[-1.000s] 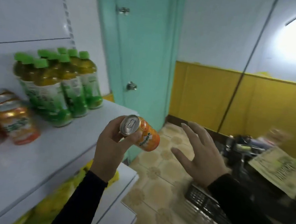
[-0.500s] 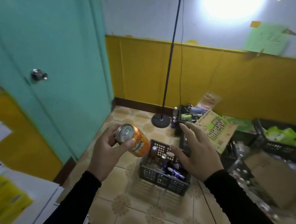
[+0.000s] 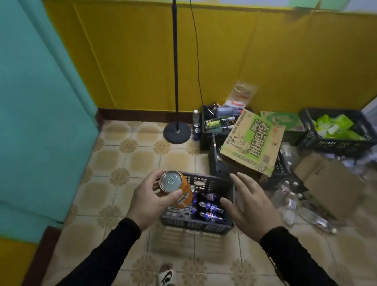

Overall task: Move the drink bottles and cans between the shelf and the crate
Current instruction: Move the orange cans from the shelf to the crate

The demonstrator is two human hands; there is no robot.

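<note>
Orange can [image 3: 179, 191] tilted in left hand [image 3: 151, 199], fingers wrapped round it, held over left edge of grey crate [image 3: 197, 222] on tiled floor. Pepsi bottles [image 3: 211, 208] lie inside crate. Right hand [image 3: 252, 204] spread, fingers relaxed, holding nothing, above crate's right edge. Black crate with cardboard box [image 3: 252, 145] just behind; lamp stand base [image 3: 177, 132] near wall.

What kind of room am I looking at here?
Probably a shop's back stockroom: plastic crates of drinks on a tiled floor, a flattened carton, loose bottles, and an orange can in the left hand.
</note>
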